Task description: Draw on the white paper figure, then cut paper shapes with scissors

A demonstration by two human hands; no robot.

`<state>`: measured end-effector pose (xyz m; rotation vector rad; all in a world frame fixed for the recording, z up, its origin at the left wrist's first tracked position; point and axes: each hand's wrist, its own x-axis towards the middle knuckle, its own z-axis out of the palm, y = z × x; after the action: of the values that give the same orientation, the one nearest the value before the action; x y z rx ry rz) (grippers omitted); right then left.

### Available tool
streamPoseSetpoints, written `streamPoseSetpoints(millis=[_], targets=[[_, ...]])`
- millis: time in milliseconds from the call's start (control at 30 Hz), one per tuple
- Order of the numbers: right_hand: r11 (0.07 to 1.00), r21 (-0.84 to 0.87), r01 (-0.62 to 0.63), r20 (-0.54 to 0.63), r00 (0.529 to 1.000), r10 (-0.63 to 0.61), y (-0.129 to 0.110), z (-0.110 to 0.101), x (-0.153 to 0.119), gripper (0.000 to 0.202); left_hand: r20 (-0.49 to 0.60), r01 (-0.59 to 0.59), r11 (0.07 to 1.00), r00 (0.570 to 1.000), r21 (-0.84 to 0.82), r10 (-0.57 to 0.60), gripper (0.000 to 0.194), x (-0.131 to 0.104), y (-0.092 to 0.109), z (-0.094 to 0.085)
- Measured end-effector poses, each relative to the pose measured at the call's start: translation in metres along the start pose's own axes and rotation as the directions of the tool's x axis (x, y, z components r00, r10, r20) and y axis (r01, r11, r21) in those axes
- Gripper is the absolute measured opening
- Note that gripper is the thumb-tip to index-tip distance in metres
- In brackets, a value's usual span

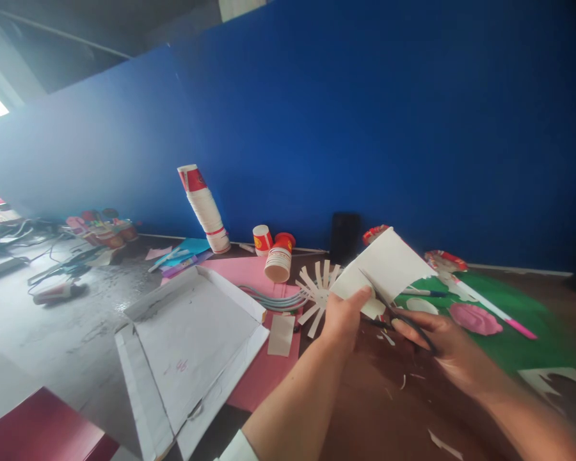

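My left hand (345,314) is closed on a sheet of white paper (396,259), its thumb lying on top near the lower edge. In my right hand (432,336) is a pair of scissors with black handles (415,328). The blades reach into the paper from its near side, and a cut line runs up the sheet. Just left of the paper lies a white paper cutout with fringed strips (318,291). Small paper scraps (403,382) are scattered on the brown table below my hands.
A white open box lid (196,352) lies left of my arms, partly over pink paper (240,390). Behind stand a tall leaning stack of paper cups (205,214) and other cups (277,264). Right are green paper (523,301), a pink scalloped piece (475,318) and a pink-capped marker (496,307).
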<state>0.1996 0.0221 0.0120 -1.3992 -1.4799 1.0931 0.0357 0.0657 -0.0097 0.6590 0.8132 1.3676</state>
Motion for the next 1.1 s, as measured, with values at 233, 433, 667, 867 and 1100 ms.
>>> streamPoseSetpoints(millis=[233,433,667,867,1100], targets=[[0.998,0.006,-0.063,0.044,0.997,0.062,-0.001,0.006,-0.002,0.058,-0.028,-0.035,0.997,0.999,-0.065,0.033,0.049,-0.001,-0.002,0.003],[0.997,0.019,-0.080,-0.031,0.996,0.080,0.004,0.008,-0.002,0.051,0.091,-0.036,0.981,0.994,-0.189,0.054,0.051,-0.003,0.001,0.007],[0.997,-0.068,-0.021,-0.114,0.993,0.013,0.001,0.009,-0.001,0.042,0.101,-0.080,0.977,0.990,-0.198,0.101,0.055,-0.001,-0.002,0.007],[0.996,-0.084,-0.034,-0.124,0.992,0.023,0.004,0.012,-0.001,0.041,0.081,-0.114,0.974,0.988,-0.194,0.132,0.057,-0.001,-0.004,0.006],[0.997,-0.068,-0.045,-0.112,0.993,0.037,0.003,0.015,-0.002,0.043,0.090,-0.122,0.978,0.986,-0.170,0.139,0.055,-0.001,-0.004,0.005]])
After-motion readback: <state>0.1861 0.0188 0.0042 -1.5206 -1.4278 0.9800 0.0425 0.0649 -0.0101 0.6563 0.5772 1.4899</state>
